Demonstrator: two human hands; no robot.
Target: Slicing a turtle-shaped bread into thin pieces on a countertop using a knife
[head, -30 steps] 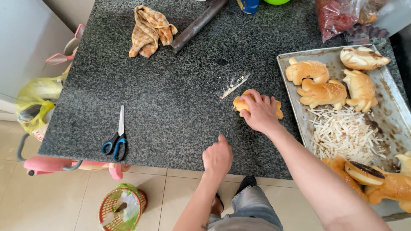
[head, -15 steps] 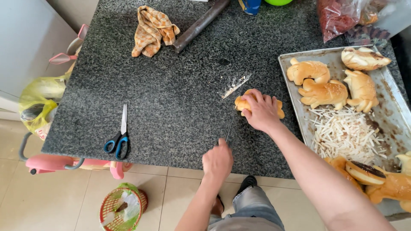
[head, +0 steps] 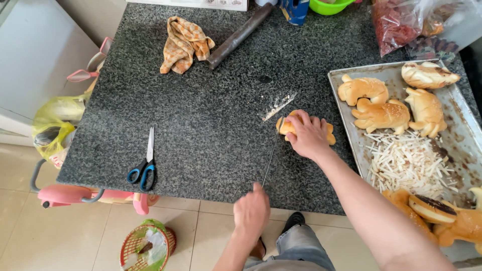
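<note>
Little has shifted: right hand [head: 307, 134] remains clamped over the bread roll [head: 306, 130] on the granite counter [head: 201, 110]. Left hand [head: 252, 213], fingers clenched, grips a thin knife [head: 271, 153] reaching the roll.

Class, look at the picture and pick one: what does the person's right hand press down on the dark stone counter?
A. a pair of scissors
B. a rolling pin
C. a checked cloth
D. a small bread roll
D: the right hand covers a golden bread roll on the counter, while the left hand holds a long thin knife whose blade reaches the roll.
</note>
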